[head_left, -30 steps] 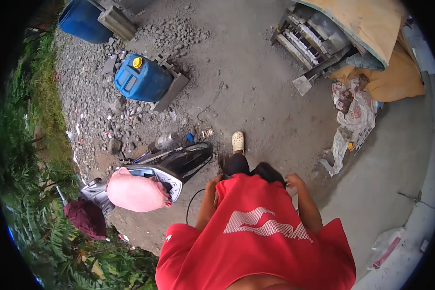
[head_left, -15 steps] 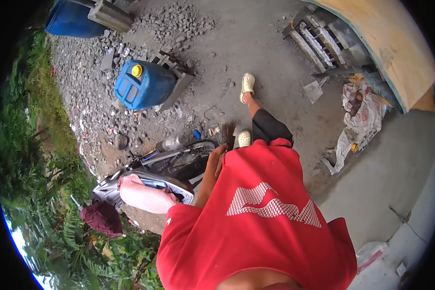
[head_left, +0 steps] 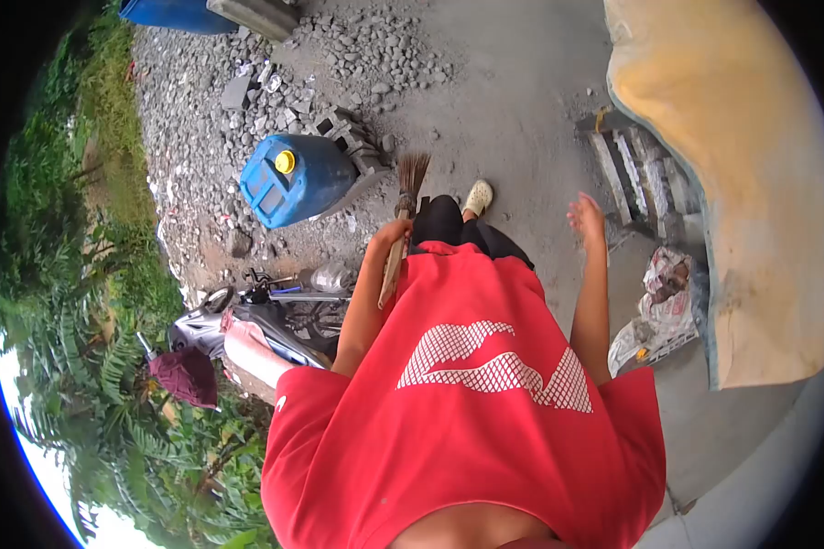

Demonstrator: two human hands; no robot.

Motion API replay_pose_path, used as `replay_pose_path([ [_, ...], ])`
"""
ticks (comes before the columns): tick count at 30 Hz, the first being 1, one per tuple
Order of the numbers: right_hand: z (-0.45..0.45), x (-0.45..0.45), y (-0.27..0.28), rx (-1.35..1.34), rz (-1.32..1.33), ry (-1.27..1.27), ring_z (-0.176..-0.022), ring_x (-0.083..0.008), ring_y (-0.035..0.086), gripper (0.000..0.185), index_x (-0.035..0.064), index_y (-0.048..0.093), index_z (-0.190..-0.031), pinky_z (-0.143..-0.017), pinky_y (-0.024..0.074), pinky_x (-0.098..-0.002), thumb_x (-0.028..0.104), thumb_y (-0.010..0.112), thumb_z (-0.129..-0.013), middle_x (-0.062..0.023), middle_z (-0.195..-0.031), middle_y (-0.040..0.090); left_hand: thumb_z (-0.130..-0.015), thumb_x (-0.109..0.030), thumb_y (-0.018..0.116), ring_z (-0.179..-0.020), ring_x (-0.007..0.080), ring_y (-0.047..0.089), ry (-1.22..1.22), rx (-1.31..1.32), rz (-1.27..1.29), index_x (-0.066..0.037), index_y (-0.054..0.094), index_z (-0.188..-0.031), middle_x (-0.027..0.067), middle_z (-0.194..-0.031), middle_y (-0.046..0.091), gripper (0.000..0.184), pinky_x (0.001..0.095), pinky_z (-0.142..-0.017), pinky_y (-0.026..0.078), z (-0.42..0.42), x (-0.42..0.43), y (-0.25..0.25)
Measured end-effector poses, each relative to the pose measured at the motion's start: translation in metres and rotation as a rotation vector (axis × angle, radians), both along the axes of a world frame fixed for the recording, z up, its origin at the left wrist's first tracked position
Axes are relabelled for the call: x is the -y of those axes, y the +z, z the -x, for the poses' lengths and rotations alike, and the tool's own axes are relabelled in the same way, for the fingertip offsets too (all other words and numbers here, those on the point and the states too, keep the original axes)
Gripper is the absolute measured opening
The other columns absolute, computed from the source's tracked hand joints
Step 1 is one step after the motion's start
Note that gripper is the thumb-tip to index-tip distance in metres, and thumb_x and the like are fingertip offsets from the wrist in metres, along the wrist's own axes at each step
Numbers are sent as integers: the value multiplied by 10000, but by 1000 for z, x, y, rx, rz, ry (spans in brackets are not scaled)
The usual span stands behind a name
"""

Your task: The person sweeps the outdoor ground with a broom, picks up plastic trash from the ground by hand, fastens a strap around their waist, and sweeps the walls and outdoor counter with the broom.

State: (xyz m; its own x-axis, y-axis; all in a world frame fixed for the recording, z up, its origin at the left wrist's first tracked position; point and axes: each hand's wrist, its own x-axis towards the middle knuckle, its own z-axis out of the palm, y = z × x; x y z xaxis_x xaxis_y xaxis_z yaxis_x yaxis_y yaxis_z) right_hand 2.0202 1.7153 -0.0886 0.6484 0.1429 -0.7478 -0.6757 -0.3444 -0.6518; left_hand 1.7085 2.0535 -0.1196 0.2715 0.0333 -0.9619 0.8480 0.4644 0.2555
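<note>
My left hand (head_left: 394,231) is wrapped around a stick broom (head_left: 414,174), held low at my left side. Its brown bristles point forward, and the pale handle runs back past my wrist beside the red shirt (head_left: 485,393). My right hand (head_left: 586,218) hangs out to the right with nothing in it, its fingers apart. It is nearest to a weathered wooden pallet (head_left: 639,174), without touching it. One cream clog (head_left: 477,199) shows in front of my dark trousers; the other foot is hidden.
A blue jerrycan (head_left: 307,178) with a yellow cap stands by hollow blocks (head_left: 350,137) on gravel. Left of me is a parked motorcycle (head_left: 284,320). To the right are a large yellowish foam sheet (head_left: 723,119) and a crumpled sack (head_left: 664,297). Plants (head_left: 101,366) border the left.
My right hand has come into view on the right, swinging out. The broom and left hand have moved forward. The legs have shifted, and the surroundings have moved within the view.
</note>
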Motion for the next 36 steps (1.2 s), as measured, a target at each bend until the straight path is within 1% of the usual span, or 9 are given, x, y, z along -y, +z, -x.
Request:
replay_pose_path([
  [8,-40,-200,13,-245,-197,252,-646,-159,593,522,80,396,-1249,-521,458,-269,360,548,-835,-86,-884,609,-723,-169,521,-422,134,464,0,246,-211,-30,527,-674,35,-551,487,148,270,-402,395,-139,-65,42],
  [10,-28,-244,4,-457,-221,254,-782,-234,614,783,28,296,-1308,-625,500,-322,516,582,-768,-112,-903,607,-737,-161,524,-434,123,465,-43,297,-193,-30,533,-712,32,-565,491,134,263,-400,396,-175,-79,40],
  [15,-64,-344,-33,-540,-310,187,-770,-226,573,574,11,498,-1018,-737,446,-378,526,562,-773,-146,-867,596,-754,-160,550,-479,104,477,-82,337,-43,-23,514,-886,15,-598,484,193,250,-398,404,-260,-97,19],
  [20,-127,-395,-97,-357,2,-242,-500,-187,515,182,-2,473,-818,-394,419,-307,69,610,-720,-76,-673,520,-788,-138,536,-498,130,475,131,251,384,-28,474,-832,26,-588,476,133,271,-425,427,-335,-122,41],
  [27,-204,-407,-186,-235,54,-163,-442,-158,488,193,12,482,-872,-383,419,-300,86,602,-740,-63,-579,488,-809,-98,536,-458,57,422,345,121,572,-70,434,-783,-15,-605,442,108,203,-400,399,-424,-138,-56],
  [31,-216,-442,-249,-268,308,-131,-418,-144,447,410,70,354,-1080,-369,401,-310,72,594,-748,-52,-602,472,-799,-63,523,-443,35,368,545,100,708,-71,447,-861,-30,-616,412,99,180,-378,332,-435,-168,-131],
  [32,-207,-462,-266,-307,299,-84,-419,-146,445,603,109,202,-1216,-372,404,-316,51,581,-750,-56,-592,460,-796,-56,519,-441,30,356,610,98,739,-68,452,-886,-33,-618,405,113,176,-375,317,-426,-178,-150],
  [35,-125,-536,-340,-402,333,281,-465,-188,521,231,-39,479,-961,-408,458,-329,77,510,-763,-99,-652,515,-782,-56,531,-445,25,342,859,-26,629,-72,420,-891,-43,-627,404,157,163,-379,289,-339,-246,-199],
  [36,-89,-571,-352,-459,232,278,-571,-301,617,642,-126,293,-1199,-463,517,-371,18,573,-639,-217,-700,592,-794,-44,514,-443,22,332,892,17,558,-49,455,-935,-36,-629,402,154,163,-373,268,-310,-273,-197],
])
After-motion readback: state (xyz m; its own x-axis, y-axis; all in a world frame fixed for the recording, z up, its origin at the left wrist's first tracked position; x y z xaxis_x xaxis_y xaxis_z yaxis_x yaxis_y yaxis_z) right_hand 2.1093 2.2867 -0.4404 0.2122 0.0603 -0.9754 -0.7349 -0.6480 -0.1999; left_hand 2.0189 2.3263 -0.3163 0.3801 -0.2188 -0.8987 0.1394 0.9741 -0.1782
